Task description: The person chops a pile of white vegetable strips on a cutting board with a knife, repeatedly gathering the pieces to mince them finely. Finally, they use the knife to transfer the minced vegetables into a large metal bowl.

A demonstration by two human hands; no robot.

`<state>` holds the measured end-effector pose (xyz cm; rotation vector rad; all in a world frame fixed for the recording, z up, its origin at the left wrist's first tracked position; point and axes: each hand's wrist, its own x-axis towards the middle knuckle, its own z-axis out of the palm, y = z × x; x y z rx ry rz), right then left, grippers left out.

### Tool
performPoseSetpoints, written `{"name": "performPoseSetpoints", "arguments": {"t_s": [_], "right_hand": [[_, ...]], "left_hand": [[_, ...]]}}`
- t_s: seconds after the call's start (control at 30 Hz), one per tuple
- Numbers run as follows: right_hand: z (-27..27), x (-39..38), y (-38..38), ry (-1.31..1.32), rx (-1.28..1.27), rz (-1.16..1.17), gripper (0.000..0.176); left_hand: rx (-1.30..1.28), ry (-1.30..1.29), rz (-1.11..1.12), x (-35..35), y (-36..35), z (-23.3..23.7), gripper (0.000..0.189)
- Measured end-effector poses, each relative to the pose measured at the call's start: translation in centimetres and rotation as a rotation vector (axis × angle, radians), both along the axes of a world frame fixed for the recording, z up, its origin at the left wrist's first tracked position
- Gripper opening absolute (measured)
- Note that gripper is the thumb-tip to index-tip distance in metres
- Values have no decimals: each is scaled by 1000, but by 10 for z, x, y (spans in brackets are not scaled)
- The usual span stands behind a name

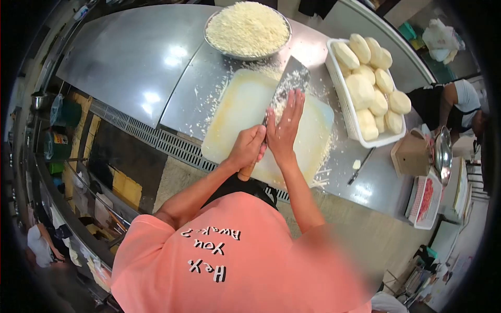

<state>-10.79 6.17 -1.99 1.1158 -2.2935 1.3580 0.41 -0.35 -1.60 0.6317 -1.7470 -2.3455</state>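
My left hand [248, 148] is wrapped round the wooden handle [246, 172] of a broad cleaver [294, 75]. The blade points away from me, tilted over a white cutting board [224, 120] with yellowish stains. My right hand [284, 124] lies against the blade with its fingers stretched out. Pale chopped bits cling to the metal beside the fingers. More bits are scattered on the steel table around the board. Beyond it stands a metal bowl [245, 55] heaped with finely chopped pale pieces [249, 28].
A white plastic basket [342, 94] of peeled pale roots or tubers [360, 91] stands right of the board. A thin dark tool [361, 166] lies near the table's [120, 57] right side. Further right are a scale with a metal pan [442, 155] and a person's arm [446, 104].
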Motion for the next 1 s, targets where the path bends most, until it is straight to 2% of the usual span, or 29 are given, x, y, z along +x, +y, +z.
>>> {"name": "performPoseSetpoints", "arguments": {"t_s": [0.07,0.27,0.5,0.57,0.6,0.63,0.67,0.77,0.87,0.93,1.0], "right_hand": [[23,-20,-43,105,-70,23,65],[67,-88,-166,251,-154,-9,55],[78,-156,-258,293,-177,-12,51],[77,-178,-273,234,-188,6,45],[77,-191,-278,205,-194,13,43],[79,-204,-283,310,-169,-39,37],[79,-215,-281,310,-165,-52,37],[105,-226,-269,132,-244,9,23],[107,-242,-235,240,-180,-7,23],[98,-245,-205,239,-83,-33,23],[80,-244,-178,108,291,-28,21]], "left_hand": [[-92,2,25,-7,-33,16,37],[-145,29,34,-14,-126,43,32],[-179,-21,34,-3,-195,46,28],[-156,-49,39,4,-205,43,28],[-135,-76,53,9,-208,42,27],[-134,-77,38,14,-211,39,27],[-128,-80,63,21,-214,35,27],[-86,-100,111,38,-224,34,26],[-74,-112,138,59,-236,18,27],[-44,-67,184,71,-242,12,25],[-17,-72,187,75,-244,9,25]]}}
